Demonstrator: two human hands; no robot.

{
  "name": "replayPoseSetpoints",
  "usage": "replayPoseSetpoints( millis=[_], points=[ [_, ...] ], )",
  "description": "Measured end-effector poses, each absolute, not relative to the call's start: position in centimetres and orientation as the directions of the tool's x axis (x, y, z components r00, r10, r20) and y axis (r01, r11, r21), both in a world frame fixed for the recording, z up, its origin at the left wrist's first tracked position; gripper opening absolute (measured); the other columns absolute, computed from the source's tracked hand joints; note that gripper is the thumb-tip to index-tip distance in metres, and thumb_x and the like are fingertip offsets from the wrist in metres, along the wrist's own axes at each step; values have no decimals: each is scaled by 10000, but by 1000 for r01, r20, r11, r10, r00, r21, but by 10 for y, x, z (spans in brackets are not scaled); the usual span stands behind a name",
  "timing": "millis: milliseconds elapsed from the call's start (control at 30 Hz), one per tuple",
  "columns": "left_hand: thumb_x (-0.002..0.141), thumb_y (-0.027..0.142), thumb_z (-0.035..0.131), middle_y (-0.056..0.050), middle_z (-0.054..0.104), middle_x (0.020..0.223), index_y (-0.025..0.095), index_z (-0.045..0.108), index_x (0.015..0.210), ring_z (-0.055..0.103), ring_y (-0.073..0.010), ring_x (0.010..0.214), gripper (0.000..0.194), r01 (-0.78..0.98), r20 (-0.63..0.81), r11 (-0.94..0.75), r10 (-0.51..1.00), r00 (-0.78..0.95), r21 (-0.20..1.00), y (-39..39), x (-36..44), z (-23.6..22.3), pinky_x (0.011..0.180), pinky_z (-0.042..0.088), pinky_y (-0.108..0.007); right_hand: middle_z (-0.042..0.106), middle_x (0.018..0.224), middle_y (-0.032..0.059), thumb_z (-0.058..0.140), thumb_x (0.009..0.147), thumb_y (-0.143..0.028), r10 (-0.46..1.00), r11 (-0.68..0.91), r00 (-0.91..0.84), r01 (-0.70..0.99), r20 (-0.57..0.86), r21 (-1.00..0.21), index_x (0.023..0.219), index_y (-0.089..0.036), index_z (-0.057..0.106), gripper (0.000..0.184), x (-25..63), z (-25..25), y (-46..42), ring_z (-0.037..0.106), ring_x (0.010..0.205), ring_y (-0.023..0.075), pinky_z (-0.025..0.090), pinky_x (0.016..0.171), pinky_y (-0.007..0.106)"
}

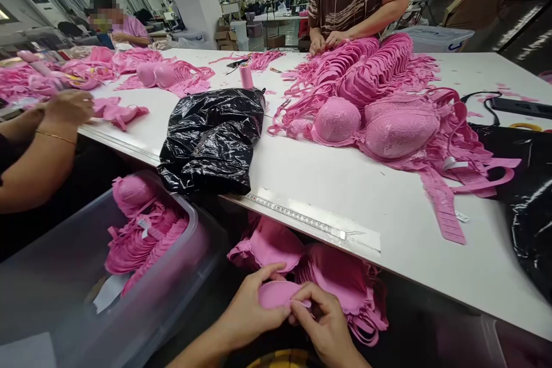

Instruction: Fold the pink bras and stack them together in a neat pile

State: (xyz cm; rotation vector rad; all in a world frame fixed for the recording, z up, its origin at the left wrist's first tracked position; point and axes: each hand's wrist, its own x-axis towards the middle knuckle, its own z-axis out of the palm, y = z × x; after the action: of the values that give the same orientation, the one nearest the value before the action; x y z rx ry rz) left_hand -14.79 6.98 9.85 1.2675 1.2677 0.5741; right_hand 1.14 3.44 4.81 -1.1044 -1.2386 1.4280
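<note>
Just below the table's front edge, my left hand [254, 306] holds the side of a pink bra [278, 294], thumb and fingers closed round its smooth inner face. My right hand [322, 322] pinches the edge of the same piece between thumb and fingers. Whether this piece joins the bras behind it is hidden. A stack of pink bras [336, 276] hangs or rests right beyond my hands, partly under the tabletop, with loose straps at its right side.
A measuring tape [297, 215] is fixed along the edge of the white table [302, 184]. On top are a black plastic bag [213, 141] and a long row of pink bras [401, 123]. A clear bin [192, 215] with bras stands left. Co-workers sit or stand around.
</note>
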Motion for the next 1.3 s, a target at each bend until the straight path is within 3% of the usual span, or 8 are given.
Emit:
replayPoseSetpoints(
  millis=[167,400,467,633,767,900,1067,1300],
  points=[
    [551,212,707,-20,629,622,82,599,942,543,-114,482,426,205,-690,678,593,415,706,80,-152,98,475,447,-230,583,665,-43,620,800,-330,955,-275,-183,-249,-234,-929,939,-231,417,265,3,51,34,590,521,106,453,490,196],
    [674,166,604,-41,691,702,153,721,779,604,-158,642,158,459,-274,101,903,330,883,70,-154,98,620,460,-249,595,554,-20,672,735,-420,920,-384,-192,-270,-341,-883,859,-161,534,318,-4,49,37,563,436,95,439,434,180],
    [683,170,587,-55,698,729,152,730,770,615,-161,642,169,423,-228,69,913,338,904,67,-157,94,614,477,-252,598,511,-19,697,708,-426,906,-419,-204,-318,-370,-851,820,-159,539,330,-7,46,39,541,382,91,423,397,174],
    [602,239,607,-35,630,526,96,663,757,557,-142,414,217,131,-595,583,762,254,802,64,-163,84,327,412,-201,620,586,-9,719,695,-393,862,-490,-329,-354,-385,-796,896,-174,579,328,-9,41,41,595,432,118,456,412,194],
    [527,193,607,-73,663,521,90,610,713,584,-147,414,213,-89,-671,708,697,255,701,65,-164,85,277,358,-145,628,817,24,623,806,-289,918,-185,-386,-201,-96,-962,1043,-254,615,240,1,43,41,652,652,143,516,592,249],
    [472,161,591,-107,671,529,91,589,667,571,-136,365,207,-153,-734,788,612,293,596,65,-163,88,232,296,-114,627,754,18,590,833,-226,874,209,-462,78,151,-975,956,-244,660,142,13,52,46,600,650,123,462,594,208],
    [447,155,576,-91,659,525,115,558,639,557,-133,333,196,-179,-752,839,541,376,514,61,-161,90,204,265,-108,627,665,-10,594,837,-329,806,329,-573,225,148,-917,861,-213,622,121,20,66,53,562,592,105,404,553,182],
    [522,158,604,-17,597,538,105,585,664,549,-101,368,153,-141,-590,649,746,309,748,59,-159,105,283,333,-117,620,687,-12,571,845,-283,904,318,-372,255,211,-913,812,-219,550,75,11,58,42,572,588,110,426,555,185]
  ],
)
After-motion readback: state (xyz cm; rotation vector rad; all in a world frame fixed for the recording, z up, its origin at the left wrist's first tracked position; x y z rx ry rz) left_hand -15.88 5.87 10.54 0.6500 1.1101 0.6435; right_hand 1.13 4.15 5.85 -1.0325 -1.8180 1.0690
